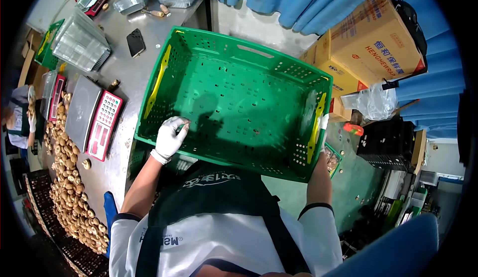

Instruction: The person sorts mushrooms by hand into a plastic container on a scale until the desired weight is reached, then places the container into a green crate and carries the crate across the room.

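Observation:
A large green plastic crate (234,112) with yellow end handles is tilted open toward me, in front of my apron. Nothing but shadow and small scraps shows on its floor. My left hand (171,136), in a white glove, is closed over the near left rim. My right hand (323,123) grips the right end from outside; most of its fingers are hidden behind the crate wall. Left of the crate, a red-and-white digital scale (103,122) with a grey platform stands on the metal table (119,145).
Brown mushrooms (72,192) are heaped along the table's left. Clear plastic tubs (82,40) and a phone (135,43) lie farther back. Cardboard boxes (373,43) and a black crate (386,143) stand right. Another person (22,115) is at far left.

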`<state>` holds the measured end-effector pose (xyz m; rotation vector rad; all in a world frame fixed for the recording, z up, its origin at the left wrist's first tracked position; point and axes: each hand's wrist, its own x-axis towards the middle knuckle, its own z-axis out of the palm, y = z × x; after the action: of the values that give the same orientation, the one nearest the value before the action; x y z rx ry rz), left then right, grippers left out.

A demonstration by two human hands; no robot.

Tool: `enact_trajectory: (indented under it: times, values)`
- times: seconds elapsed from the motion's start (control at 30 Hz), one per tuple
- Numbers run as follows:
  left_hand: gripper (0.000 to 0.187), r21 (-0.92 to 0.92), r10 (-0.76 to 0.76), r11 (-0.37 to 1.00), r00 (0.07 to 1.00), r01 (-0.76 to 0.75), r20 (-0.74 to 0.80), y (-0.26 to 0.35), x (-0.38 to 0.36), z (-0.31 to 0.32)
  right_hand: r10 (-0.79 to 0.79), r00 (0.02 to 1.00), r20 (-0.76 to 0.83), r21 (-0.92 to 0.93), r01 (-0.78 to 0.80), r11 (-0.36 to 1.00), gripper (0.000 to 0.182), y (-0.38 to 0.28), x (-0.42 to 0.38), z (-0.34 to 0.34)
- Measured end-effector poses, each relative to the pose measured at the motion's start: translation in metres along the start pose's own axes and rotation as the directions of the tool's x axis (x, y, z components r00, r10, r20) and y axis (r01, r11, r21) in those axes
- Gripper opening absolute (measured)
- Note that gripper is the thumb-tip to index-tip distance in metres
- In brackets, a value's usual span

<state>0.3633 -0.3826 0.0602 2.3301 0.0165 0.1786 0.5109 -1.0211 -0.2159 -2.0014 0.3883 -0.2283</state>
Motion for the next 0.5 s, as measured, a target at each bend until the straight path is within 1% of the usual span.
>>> enact_trajectory:
  times: [0.03,0.07,0.1,0.13,0.17,0.2,0.23,0.27,0.33,0.4,0.43,0.5]
  values:
    - [0.01,0.008,-0.005,1.0,1.0,0.005,0.009,0.0,-0.003,-0.001,0.094,0.996,0.008,-0.228,-0.09,0.97,0.026,-0.047,-0.009,-0.012]
    - [0.01,0.016,-0.003,1.0,1.0,0.003,0.011,-0.001,-0.003,-0.002,0.18,0.984,-0.009,-0.445,-0.165,0.88,0.03,-0.074,-0.013,-0.02]
    - [0.01,0.021,-0.002,1.0,1.0,0.002,0.012,-0.002,-0.005,-0.002,0.254,0.958,-0.132,-0.444,-0.286,0.85,0.033,-0.069,-0.01,-0.032]
    - [0.01,0.025,0.003,1.0,1.0,-0.004,0.007,-0.002,-0.003,-0.002,0.315,0.915,-0.253,-0.424,-0.397,0.814,0.037,-0.088,-0.008,-0.038]
    - [0.01,0.038,0.017,0.999,1.0,-0.017,0.003,0.001,-0.003,-0.002,0.282,0.948,-0.148,-0.566,-0.316,0.762,0.036,-0.109,-0.009,-0.048]
    - [0.01,0.061,0.021,0.998,1.0,-0.021,0.004,0.001,-0.007,-0.002,0.317,0.903,-0.289,-0.628,-0.429,0.649,0.034,-0.106,-0.007,-0.054]
    - [0.01,0.083,0.031,0.996,1.0,-0.032,0.002,0.0,-0.008,-0.001,0.32,0.892,-0.318,-0.648,-0.451,0.614,0.033,-0.102,-0.007,-0.056]
    - [0.01,0.103,0.045,0.994,0.999,-0.044,-0.01,-0.001,-0.005,0.0,0.292,0.917,-0.272,-0.641,-0.399,0.655,0.033,-0.095,-0.014,-0.057]
    - [0.01,0.092,0.055,0.994,0.998,-0.053,-0.018,-0.002,-0.005,0.0,0.212,0.963,-0.166,-0.567,-0.269,0.779,0.031,-0.077,-0.034,-0.056]
    - [0.01,0.107,0.045,0.993,0.998,-0.041,-0.034,-0.001,-0.006,0.001,0.134,0.987,-0.087,-0.485,-0.159,0.86,0.03,-0.058,-0.077,-0.072]
    - [0.01,0.116,0.037,0.993,0.999,-0.032,-0.035,0.002,-0.006,0.0,0.101,0.993,-0.068,-0.458,-0.12,0.881,0.029,-0.051,-0.102,-0.086]
    - [0.01,0.126,0.036,0.991,0.999,-0.033,-0.023,0.003,-0.004,-0.001,0.019,0.999,-0.044,-0.476,-0.038,0.879,0.028,-0.04,-0.158,-0.128]
